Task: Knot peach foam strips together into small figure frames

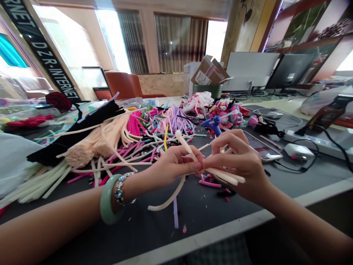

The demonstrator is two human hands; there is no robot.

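Observation:
Cream fuzzy stems (186,146) are pinched between the fingertips of my left hand (176,162), with one end pointing up and a long curved piece hanging below. My right hand (239,162) meets it at the fingertips, its thumb and forefinger closed on the same stems; cream ends stick out under its palm. A green bangle (109,200) and a jewelled bracelet circle my left wrist. Just behind my right hand lies a blue glue gun (212,124). Bundles of peach stems (96,141) rest left of my hands.
Black stems (74,129), pink and lilac stems (179,119) and scraps cover the dark table (154,239). At the right are a phone (261,146), a white charger (300,151) and a power strip with cables. A cardboard box (208,71) and monitors stand behind.

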